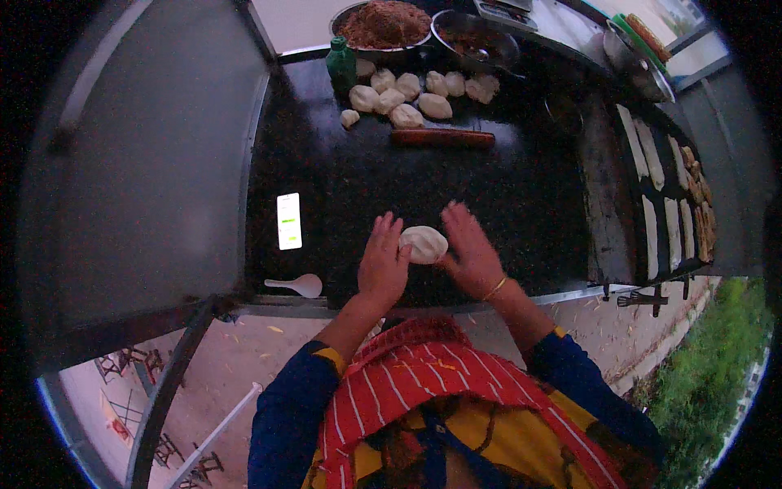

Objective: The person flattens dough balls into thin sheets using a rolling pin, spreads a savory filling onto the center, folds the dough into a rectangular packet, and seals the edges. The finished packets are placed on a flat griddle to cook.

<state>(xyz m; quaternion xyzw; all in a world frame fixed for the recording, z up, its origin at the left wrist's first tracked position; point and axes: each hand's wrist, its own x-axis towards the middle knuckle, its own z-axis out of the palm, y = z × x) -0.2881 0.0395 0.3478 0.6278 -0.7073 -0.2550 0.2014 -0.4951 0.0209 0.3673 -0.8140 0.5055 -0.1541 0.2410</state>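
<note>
A pale ball of dough (424,245) lies on the dark stone counter (366,177) near its front edge. My left hand (384,263) touches its left side, fingers stretched forward. At the lower right of the dough is my right hand (471,252), its thumb against or very near it and its fingers raised and spread. Neither hand is closed around the dough. Farther back lies a reddish-brown rolling pin (443,138), crosswise, just in front of several dough balls (435,106). A small dough piece (349,118) sits at their left.
Behind the dough stand a green bottle (341,64), a metal bowl of brownish filling (385,27) and another metal bowl (473,43). A lit phone (289,221) and a white spoon (303,285) lie at left. At right, a griddle (663,202) holds long dough strips and browned pieces.
</note>
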